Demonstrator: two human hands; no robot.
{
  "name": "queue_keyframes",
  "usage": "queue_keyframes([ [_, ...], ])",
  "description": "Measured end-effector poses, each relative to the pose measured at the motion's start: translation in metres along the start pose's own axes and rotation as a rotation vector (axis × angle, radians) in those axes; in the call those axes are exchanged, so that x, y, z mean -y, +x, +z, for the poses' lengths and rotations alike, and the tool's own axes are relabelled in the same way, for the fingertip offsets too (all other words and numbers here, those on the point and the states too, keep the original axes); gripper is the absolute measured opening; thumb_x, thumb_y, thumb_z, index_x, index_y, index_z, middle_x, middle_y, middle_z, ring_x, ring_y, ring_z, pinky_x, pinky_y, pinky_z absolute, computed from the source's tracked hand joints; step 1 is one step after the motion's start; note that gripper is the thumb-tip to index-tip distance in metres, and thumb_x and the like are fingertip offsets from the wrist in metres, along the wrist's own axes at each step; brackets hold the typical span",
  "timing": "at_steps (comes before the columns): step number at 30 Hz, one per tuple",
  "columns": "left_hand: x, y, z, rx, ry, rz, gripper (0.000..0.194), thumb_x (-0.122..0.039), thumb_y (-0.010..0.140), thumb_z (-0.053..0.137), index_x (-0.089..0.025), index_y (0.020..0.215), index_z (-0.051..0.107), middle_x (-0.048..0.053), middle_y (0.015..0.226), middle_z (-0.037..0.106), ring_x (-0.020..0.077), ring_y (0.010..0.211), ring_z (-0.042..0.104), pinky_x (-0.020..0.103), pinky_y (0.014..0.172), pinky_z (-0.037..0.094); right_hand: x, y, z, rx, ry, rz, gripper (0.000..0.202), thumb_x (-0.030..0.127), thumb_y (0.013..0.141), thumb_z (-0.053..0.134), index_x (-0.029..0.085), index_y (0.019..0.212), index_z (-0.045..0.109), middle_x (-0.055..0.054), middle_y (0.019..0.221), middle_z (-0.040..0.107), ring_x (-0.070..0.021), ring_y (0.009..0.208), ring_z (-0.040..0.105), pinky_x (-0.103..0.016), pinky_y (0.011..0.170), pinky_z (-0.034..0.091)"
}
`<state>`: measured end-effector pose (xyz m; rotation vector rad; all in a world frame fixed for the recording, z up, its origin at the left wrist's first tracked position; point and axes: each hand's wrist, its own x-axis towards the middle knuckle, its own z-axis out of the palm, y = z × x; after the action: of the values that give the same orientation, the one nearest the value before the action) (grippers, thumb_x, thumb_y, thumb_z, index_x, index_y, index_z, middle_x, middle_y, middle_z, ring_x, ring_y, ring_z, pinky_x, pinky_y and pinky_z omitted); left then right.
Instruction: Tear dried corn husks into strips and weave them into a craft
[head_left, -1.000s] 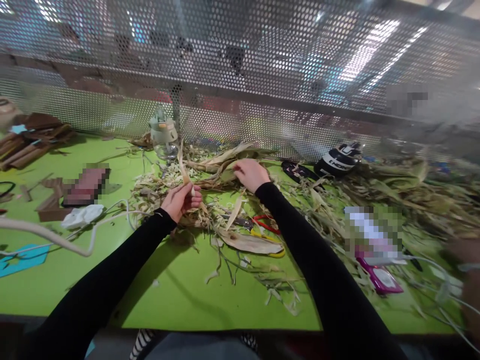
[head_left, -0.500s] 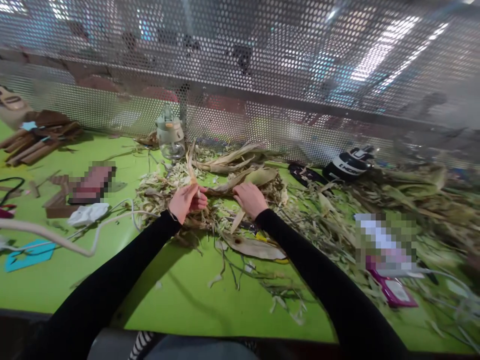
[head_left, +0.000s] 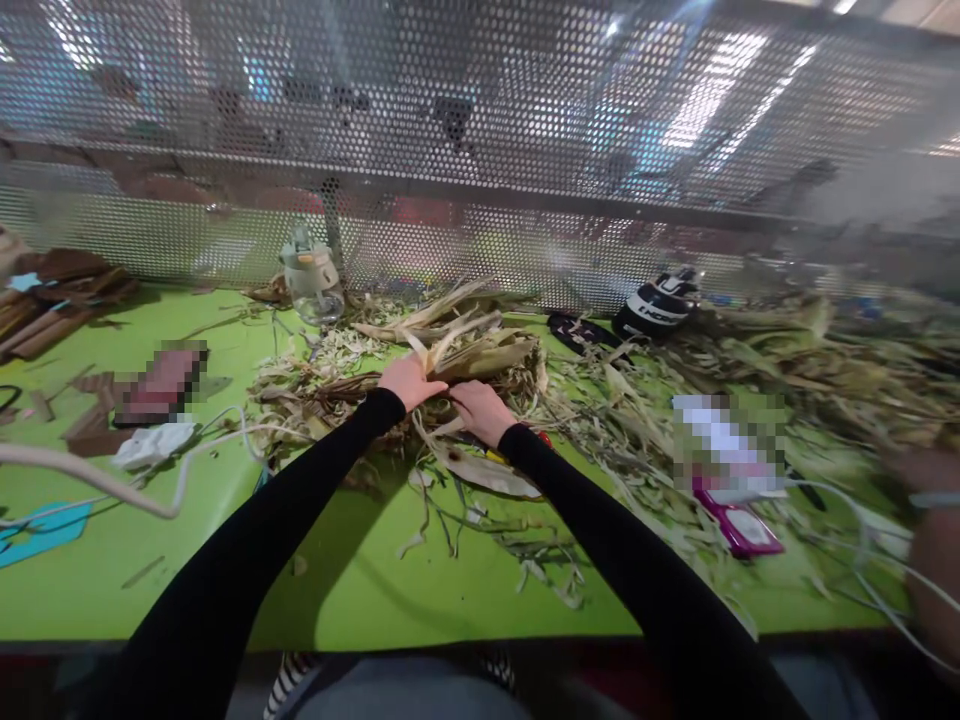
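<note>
Near the table's middle lies a heap of dried corn husks (head_left: 487, 358), some long and pale, others brown and shredded. My left hand (head_left: 407, 381) is closed on a husk strip (head_left: 433, 350), whose pale ends stick up above the fingers. Beside it, fingertips almost meeting the left thumb, my right hand (head_left: 482, 411) grips the near side of the husks. Its fingertips are partly hidden. Below the right wrist lies a broad flat husk leaf (head_left: 491, 475), with a bit of yellow and red showing by the sleeve.
A clear bottle (head_left: 313, 285) and a black bottle (head_left: 656, 303) stand before the perforated metal screen (head_left: 450, 215). Phones, white cables (head_left: 180, 490), a magenta object (head_left: 739, 525) and loose husk scraps (head_left: 637, 440) cover the green table (head_left: 360, 590). Another person's arm (head_left: 934, 540) shows at right.
My left hand has moved right, close to my right hand, and turned back-up. The husk strip it holds now sits against the bundle. The view has shifted slightly right.
</note>
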<state>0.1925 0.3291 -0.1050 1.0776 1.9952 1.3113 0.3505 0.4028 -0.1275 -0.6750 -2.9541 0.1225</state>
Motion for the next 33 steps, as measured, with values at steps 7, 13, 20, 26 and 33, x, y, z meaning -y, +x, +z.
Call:
queue_keyframes([
  [7, 0.009, 0.013, 0.007, -0.061, -0.058, -0.041, 0.027, -0.019, 0.061, 0.07, -0.019, 0.046, 0.047, 0.007, 0.055, 0.057, 0.0281, 0.089, 0.062, 0.028, 0.074, 0.046, 0.009, 0.009, -0.002, -0.036, 0.044, 0.219, 0.048, 0.024, 0.093, 0.042, 0.011, 0.138, 0.032, -0.011, 0.1, 0.068, -0.0205, 0.094, 0.062, -0.028, 0.081, 0.044],
  [13, 0.019, 0.016, -0.017, -0.129, -0.353, -0.197, 0.025, -0.025, 0.074, 0.052, -0.017, 0.052, 0.046, -0.001, 0.041, 0.045, 0.0089, 0.037, 0.042, 0.02, 0.039, 0.034, 0.015, 0.013, -0.005, -0.014, -0.011, 0.313, 0.049, 0.025, 0.092, 0.042, 0.01, 0.138, 0.032, -0.018, 0.097, 0.066, -0.0265, 0.093, 0.063, -0.032, 0.078, 0.045],
  [20, 0.017, 0.013, -0.038, -0.227, -0.58, -0.247, 0.016, -0.02, 0.068, 0.054, -0.016, 0.055, 0.045, -0.004, 0.04, 0.046, 0.0051, 0.032, 0.039, 0.016, 0.034, 0.031, 0.02, 0.002, -0.001, -0.017, -0.022, 0.3, 0.042, 0.021, 0.094, 0.036, 0.008, 0.134, 0.037, -0.021, 0.096, 0.063, -0.0277, 0.097, 0.06, -0.033, 0.081, 0.045],
  [26, 0.029, 0.013, -0.045, -0.27, -0.562, -0.253, 0.018, -0.019, 0.068, 0.057, -0.015, 0.053, 0.047, -0.004, 0.037, 0.046, 0.0065, 0.031, 0.041, 0.017, 0.033, 0.034, 0.02, 0.0, 0.0, -0.053, 0.095, 0.269, 0.041, 0.018, 0.09, 0.044, 0.009, 0.13, 0.043, -0.02, 0.097, 0.063, -0.0272, 0.097, 0.059, -0.034, 0.085, 0.043],
  [33, 0.037, 0.011, -0.042, -0.246, -0.538, -0.215, 0.027, -0.025, 0.071, 0.062, -0.016, 0.051, 0.046, -0.004, 0.037, 0.044, 0.0064, 0.033, 0.042, 0.017, 0.036, 0.036, 0.005, -0.014, 0.004, -0.221, 0.419, 0.287, 0.029, 0.019, 0.082, 0.058, 0.015, 0.11, 0.053, -0.01, 0.1, 0.064, -0.0205, 0.095, 0.059, -0.033, 0.088, 0.044],
])
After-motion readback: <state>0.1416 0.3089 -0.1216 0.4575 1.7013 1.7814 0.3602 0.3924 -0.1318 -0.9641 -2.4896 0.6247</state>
